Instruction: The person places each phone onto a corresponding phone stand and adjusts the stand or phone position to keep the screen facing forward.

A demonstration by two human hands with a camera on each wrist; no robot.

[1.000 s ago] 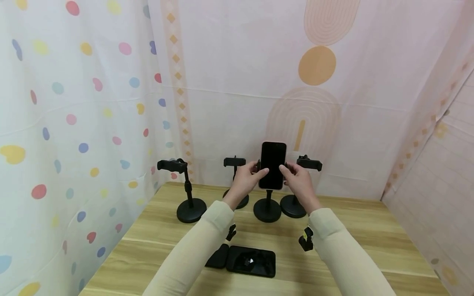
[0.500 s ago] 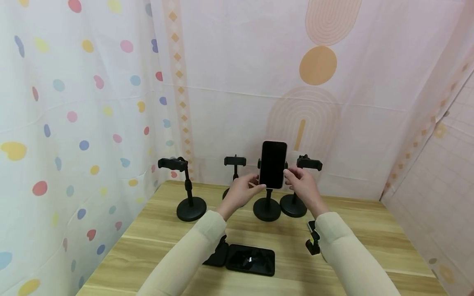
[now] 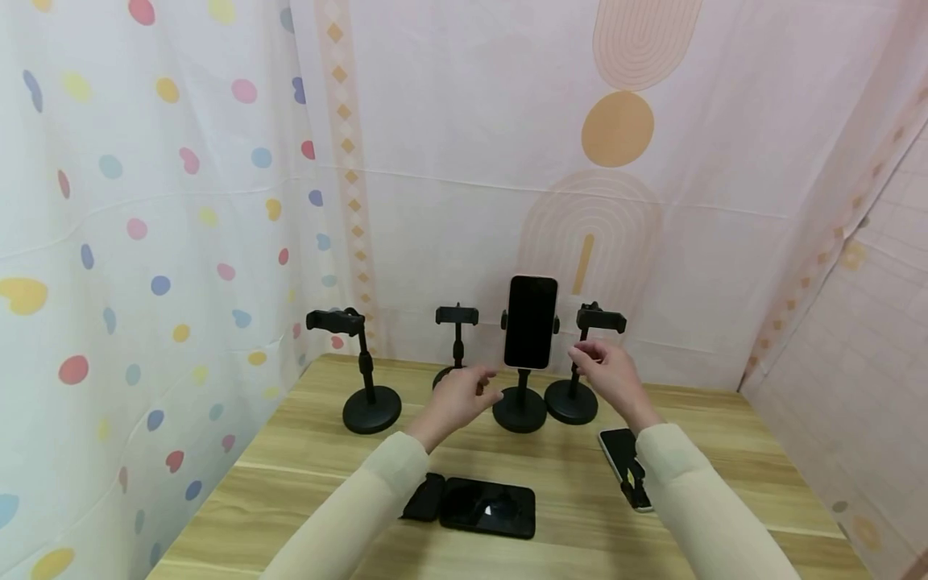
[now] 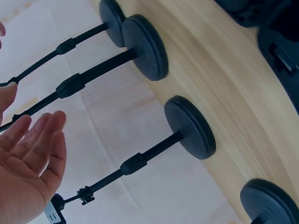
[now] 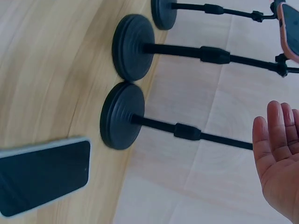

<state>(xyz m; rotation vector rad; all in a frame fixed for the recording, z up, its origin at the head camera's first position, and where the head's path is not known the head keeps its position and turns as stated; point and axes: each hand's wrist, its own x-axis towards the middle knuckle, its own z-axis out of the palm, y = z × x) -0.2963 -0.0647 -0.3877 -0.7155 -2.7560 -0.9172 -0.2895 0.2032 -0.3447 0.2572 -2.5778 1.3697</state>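
A pink-edged smartphone stands upright in the clamp of a black phone stand, its dark screen facing me. To the lower left of that phone is my left hand, fingers relaxed and touching nothing. My right hand hovers to the phone's right, in front of another black stand, and it too is free of any object. In the left wrist view the left hand shows loosely bent fingers beside the stand poles. The right wrist view shows the right hand with fingers extended.
Two more stands with bare clamps, the left one and the back one, stand on the wooden table. A black phone lies in front beside another dark phone. A white-edged phone lies at right, partly behind my sleeve.
Both hands have let go of the pink-edged phone and drawn apart, the left down and leftward, the right outward. The phone stays in the clamp. The white-edged phone at right has come into view.
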